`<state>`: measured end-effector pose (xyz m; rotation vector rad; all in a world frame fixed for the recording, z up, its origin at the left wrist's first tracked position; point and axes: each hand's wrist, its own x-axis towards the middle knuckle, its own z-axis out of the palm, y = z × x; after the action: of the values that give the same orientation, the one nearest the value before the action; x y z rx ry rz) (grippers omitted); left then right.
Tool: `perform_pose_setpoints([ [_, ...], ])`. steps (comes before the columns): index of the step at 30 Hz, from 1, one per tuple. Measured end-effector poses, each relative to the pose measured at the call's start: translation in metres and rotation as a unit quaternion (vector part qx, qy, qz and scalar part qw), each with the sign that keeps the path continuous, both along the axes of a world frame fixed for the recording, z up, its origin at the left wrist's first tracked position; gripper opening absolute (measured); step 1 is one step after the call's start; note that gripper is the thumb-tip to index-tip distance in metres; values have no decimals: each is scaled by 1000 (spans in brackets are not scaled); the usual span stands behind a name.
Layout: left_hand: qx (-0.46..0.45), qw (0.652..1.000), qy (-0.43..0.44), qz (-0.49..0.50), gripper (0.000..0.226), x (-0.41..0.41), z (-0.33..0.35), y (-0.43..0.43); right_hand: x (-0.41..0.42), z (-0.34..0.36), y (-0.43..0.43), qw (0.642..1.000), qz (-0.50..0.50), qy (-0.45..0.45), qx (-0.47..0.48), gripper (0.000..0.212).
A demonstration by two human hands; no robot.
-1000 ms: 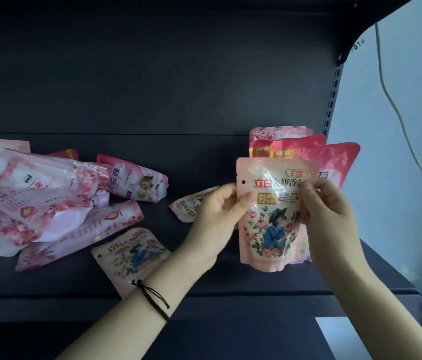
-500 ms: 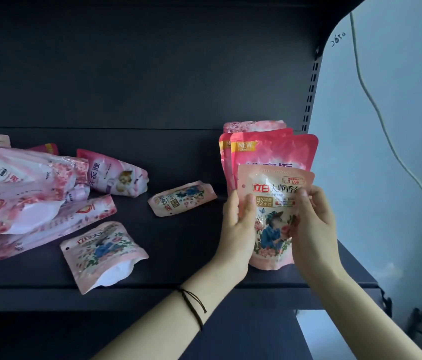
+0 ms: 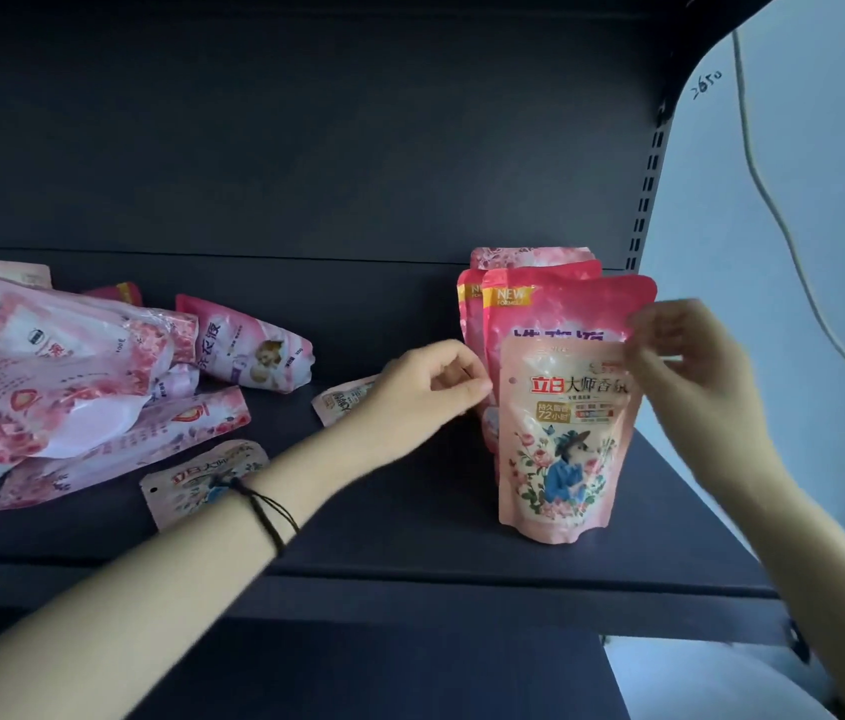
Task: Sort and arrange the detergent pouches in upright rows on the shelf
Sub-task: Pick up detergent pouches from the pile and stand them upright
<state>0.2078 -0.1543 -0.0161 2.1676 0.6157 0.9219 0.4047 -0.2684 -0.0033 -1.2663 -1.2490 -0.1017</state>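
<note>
1. While the dark shelf (image 3: 410, 558) fills most of the view, its left end runs out of frame.
2. On the left of it, a heap of pink pouches (image 3: 62, 387) lies flat and tangled, long axes every which way. How many there are I can't tell, and the frame edge cuts some off.
3. At the right end, deep pink pouches (image 3: 566, 309) stand upright in a row, one behind another, with only the tops of the rear ones showing.
4. And here's the floral pouch (image 3: 560, 449), upright at the front of that row, long axis vertical, printed face towards us, base on the shelf.
5. The right hand (image 3: 690, 371) is at its top right corner, fingers bent but badly blurred, so I can't tell whether it pinches.
6. The left hand (image 3: 425, 387) hovers just beside the pouch's left edge, fingers loosely curled, holding nothing.
7. A second floral pouch (image 3: 197, 480) lies flat near the front, partly hidden by the left forearm.
8. A third (image 3: 342, 402) peeks out from behind the left hand, mostly covered.
9. A thin black cord (image 3: 262, 511) circles the left wrist.
</note>
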Motion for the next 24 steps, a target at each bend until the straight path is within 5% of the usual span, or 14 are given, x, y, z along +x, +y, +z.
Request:
perform_pose_setpoints([
  [4, 119, 983, 133, 30, 6, -42, 26, 18, -6, 36, -2, 963, -42, -265, -34, 10],
  [10, 198, 919, 318, 126, 10, -107, 38, 57, -57, 65, 17, 887, 35, -456, -57, 11],
  [18, 346, 807, 428, 215, 19, -173, 39, 133, -146, 60, 119, 779, 29, -590, -209, 14],
  [24, 409, 776, 426, 222, 24, -204, 49, 196, -194, 62, 216, 741, 14, -601, -299, 25],
])
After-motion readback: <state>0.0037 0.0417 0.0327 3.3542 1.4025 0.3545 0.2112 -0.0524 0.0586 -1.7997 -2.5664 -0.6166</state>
